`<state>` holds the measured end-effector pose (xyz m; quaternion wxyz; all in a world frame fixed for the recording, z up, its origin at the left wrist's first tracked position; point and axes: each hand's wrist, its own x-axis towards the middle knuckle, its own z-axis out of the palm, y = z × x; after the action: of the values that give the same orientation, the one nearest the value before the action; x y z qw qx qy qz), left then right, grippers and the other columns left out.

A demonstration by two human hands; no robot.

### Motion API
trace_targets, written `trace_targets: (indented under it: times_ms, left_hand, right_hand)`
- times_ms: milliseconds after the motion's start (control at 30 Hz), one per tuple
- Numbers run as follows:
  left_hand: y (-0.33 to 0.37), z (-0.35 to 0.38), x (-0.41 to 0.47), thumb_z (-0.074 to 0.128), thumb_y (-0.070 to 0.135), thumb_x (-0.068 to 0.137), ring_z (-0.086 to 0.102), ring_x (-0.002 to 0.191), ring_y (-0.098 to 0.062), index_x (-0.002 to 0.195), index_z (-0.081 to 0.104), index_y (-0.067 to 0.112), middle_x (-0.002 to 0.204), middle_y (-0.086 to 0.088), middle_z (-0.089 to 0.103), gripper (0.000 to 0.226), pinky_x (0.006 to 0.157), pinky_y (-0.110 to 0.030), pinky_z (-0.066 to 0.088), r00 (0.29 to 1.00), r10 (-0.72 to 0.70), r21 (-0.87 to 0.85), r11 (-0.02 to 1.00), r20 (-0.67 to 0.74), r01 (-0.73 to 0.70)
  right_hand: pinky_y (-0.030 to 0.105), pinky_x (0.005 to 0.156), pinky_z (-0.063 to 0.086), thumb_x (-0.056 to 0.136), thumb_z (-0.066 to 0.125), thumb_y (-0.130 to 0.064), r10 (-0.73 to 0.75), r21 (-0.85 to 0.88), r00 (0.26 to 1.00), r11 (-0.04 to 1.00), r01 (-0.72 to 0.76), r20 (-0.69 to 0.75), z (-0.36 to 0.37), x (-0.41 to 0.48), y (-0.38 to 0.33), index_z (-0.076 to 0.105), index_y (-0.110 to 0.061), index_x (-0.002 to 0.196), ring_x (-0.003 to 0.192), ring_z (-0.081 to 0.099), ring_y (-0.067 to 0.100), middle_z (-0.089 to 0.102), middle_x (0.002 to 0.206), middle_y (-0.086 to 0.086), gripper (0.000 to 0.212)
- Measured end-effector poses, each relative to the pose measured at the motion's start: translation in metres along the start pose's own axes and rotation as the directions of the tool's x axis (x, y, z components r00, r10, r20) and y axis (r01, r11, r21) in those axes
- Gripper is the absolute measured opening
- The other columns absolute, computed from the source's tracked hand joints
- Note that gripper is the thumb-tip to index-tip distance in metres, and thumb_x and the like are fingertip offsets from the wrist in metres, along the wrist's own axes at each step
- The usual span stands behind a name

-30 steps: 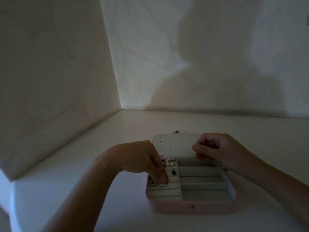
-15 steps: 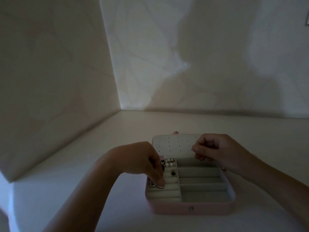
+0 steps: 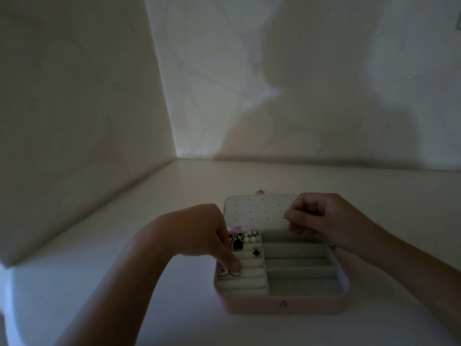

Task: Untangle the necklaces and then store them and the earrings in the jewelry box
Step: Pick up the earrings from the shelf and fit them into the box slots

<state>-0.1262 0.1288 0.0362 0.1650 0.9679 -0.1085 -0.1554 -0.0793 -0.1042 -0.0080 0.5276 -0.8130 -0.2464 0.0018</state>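
A pink jewelry box (image 3: 287,304) lies open on the white table in dim light. My left hand (image 3: 199,231) reaches into its left ring-roll section, fingertips curled down and pinching a small pale earring (image 3: 223,271) against the rolls. Behind it sit black-and-white earrings (image 3: 238,237), pearl studs (image 3: 250,238) and a small dark earring (image 3: 256,252). My right hand (image 3: 324,218) pinches the right edge of the upright white perforated earring panel (image 3: 257,211). No necklace shows in this view.
The box's right-hand compartments (image 3: 299,268) look bare. Walls (image 3: 99,121) meet in a corner at the back left and close off the table (image 3: 124,245) on that side. A snap tab (image 3: 260,191) sticks up behind the panel.
My left fingertips have slid a little to the left along the ring rolls with the earring. The right hand and the panel have stayed put.
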Motion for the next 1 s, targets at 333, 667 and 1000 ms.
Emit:
trace_targets:
  times_ms: [333, 667, 1000]
  left_hand:
    - [-0.002, -0.002, -0.001, 0.075, 0.041, 0.076, 0.048, 0.062, -0.004, 0.070, 0.069, 0.017, 0.061, 0.011, 0.059, 0.025, 0.059, -0.011, 0.035, 1.000, 0.025, -0.013, 1.000, 0.008, -0.025]
    - [-0.010, -0.009, -0.006, 0.079, 0.038, 0.074, 0.039, 0.048, 0.002, 0.067, 0.055, 0.026, 0.048, 0.017, 0.048, 0.027, 0.051, -0.010, 0.031, 0.995, 0.007, 0.030, 0.999, 0.100, -0.010]
    - [-0.012, -0.007, -0.005, 0.078, 0.031, 0.076, 0.040, 0.052, 0.001, 0.063, 0.056, 0.028, 0.050, 0.018, 0.049, 0.026, 0.057, -0.014, 0.032, 0.996, 0.009, -0.033, 0.999, 0.087, -0.006]
  right_hand:
    - [0.011, 0.059, 0.045, 0.086, 0.067, -0.021, 0.001, 0.015, 1.000, 1.000, -0.002, 0.006, -0.002, -0.002, -0.002, 0.068, -0.014, 0.078, 0.064, 0.066, 0.006, 0.072, 0.069, -0.003, 0.011]
    - [0.019, 0.064, 0.049, 0.086, 0.067, -0.022, -0.005, 0.010, 1.000, 1.000, 0.005, 0.021, -0.003, -0.001, 0.001, 0.067, -0.016, 0.077, 0.067, 0.067, 0.008, 0.072, 0.070, -0.002, 0.011]
    - [0.020, 0.066, 0.051, 0.085, 0.067, -0.023, -0.006, 0.039, 0.999, 0.999, 0.004, 0.052, -0.003, 0.000, 0.001, 0.068, -0.012, 0.081, 0.070, 0.067, 0.011, 0.072, 0.073, 0.000, 0.012]
